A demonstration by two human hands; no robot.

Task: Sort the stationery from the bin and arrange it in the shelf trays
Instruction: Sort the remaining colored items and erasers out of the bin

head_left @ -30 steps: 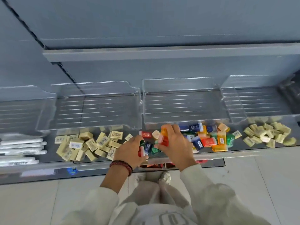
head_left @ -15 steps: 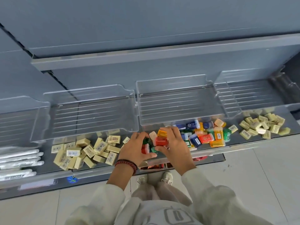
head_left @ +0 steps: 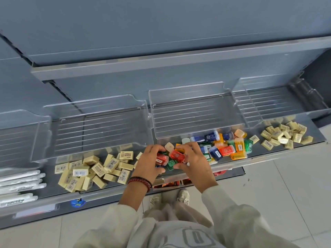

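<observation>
Both my hands work over a heap of small coloured plastic sharpeners [head_left: 223, 147] on the grey shelf [head_left: 279, 149]. My left hand [head_left: 149, 162] curls round a red sharpener [head_left: 161, 158]. My right hand [head_left: 194, 161] grips another red sharpener [head_left: 177, 155], with a green one [head_left: 170, 164] just below it between the hands. Left of the hands lies a pile of cream erasers [head_left: 93, 169]; a second eraser pile [head_left: 284, 134] lies at the right. Clear plastic trays [head_left: 189, 97] stand in a row behind the piles.
White wrapped packs [head_left: 19, 179] lie at the shelf's left end. A lower shelf holds a box of red and orange items [head_left: 170, 183], mostly hidden. My shoes [head_left: 183, 196] stand on the pale tiled floor [head_left: 286, 194] close to the shelf base.
My hands have drawn closer together and lower onto the sharpeners, gathering red ones. The view has shifted left and down a little.
</observation>
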